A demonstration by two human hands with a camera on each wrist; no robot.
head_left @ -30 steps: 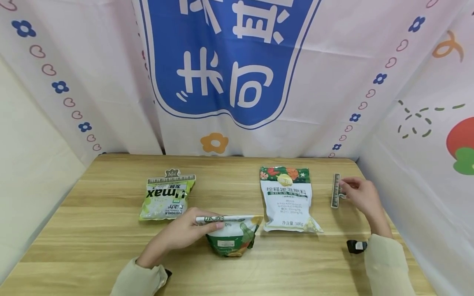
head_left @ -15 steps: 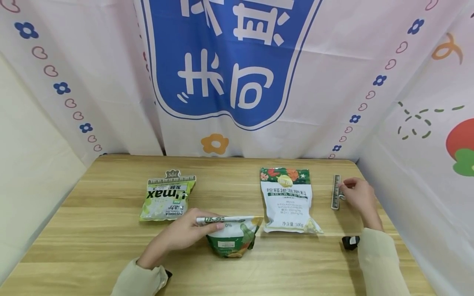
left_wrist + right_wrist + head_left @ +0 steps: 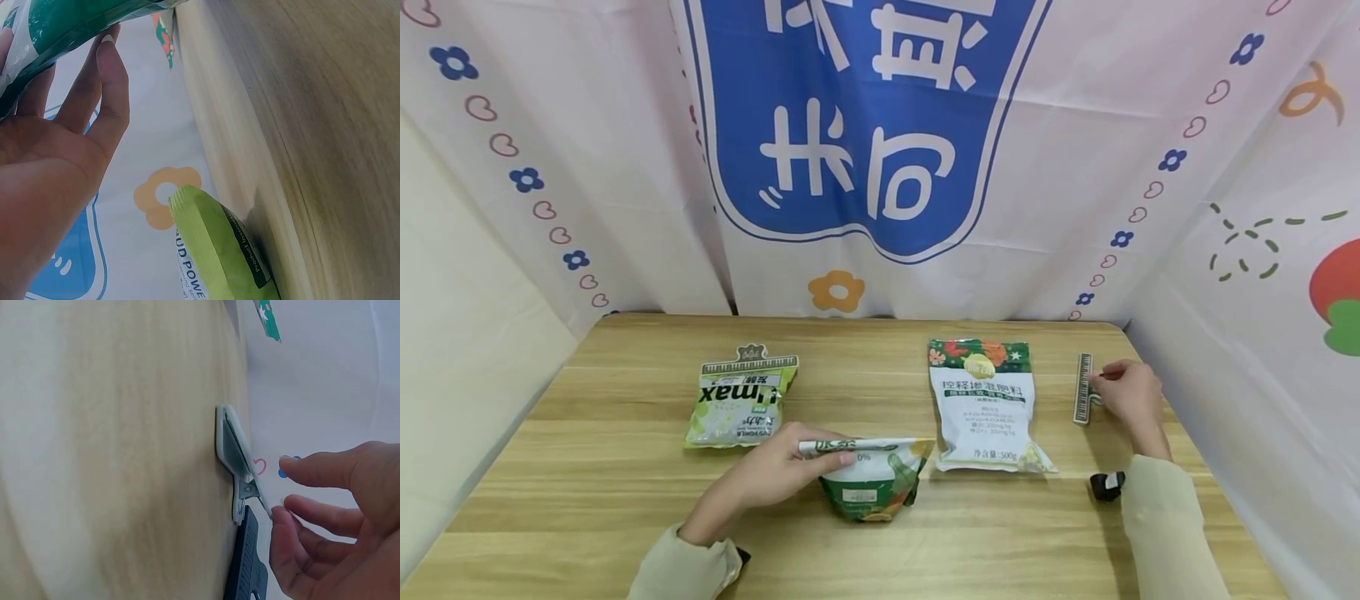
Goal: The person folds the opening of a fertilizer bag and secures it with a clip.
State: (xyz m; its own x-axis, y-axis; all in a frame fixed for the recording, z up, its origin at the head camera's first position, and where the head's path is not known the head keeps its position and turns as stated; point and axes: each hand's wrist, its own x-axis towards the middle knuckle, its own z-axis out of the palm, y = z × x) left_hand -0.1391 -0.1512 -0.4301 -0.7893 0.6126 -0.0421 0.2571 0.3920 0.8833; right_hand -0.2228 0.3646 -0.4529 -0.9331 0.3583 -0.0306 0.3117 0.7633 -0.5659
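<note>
The left hand (image 3: 782, 468) was clamped on a green-and-white plastic bag (image 3: 871, 493), thumb on the near face just below the folded top edge, fingers behind. This bag was located near mid-width of the light wood-grain worktop (image 3: 970, 546); whether its base rested on the wood could not be determined. On the right hand (image 3: 1133, 402), thumb and fingers stood apart beside the handle of a flat, pale-rimmed clip with piano-key print (image 3: 1083, 389). One fingertip reached the handle's tip; firm contact could not be confirmed.

The clip lay near the worktop's right edge, short of the back right corner. A wide gap separated it from a white plastic pouch with a green flowered band (image 3: 983, 412), lying flat, its near left corner just beside the held bag. Toward the back left corner lay a lime-green pouch (image 3: 736, 410), a matching keyboard clip (image 3: 750, 363) along its back edge. A broad gap separated the two pouches. The back edge adjoined a printed white cloth (image 3: 1037, 283).
</note>
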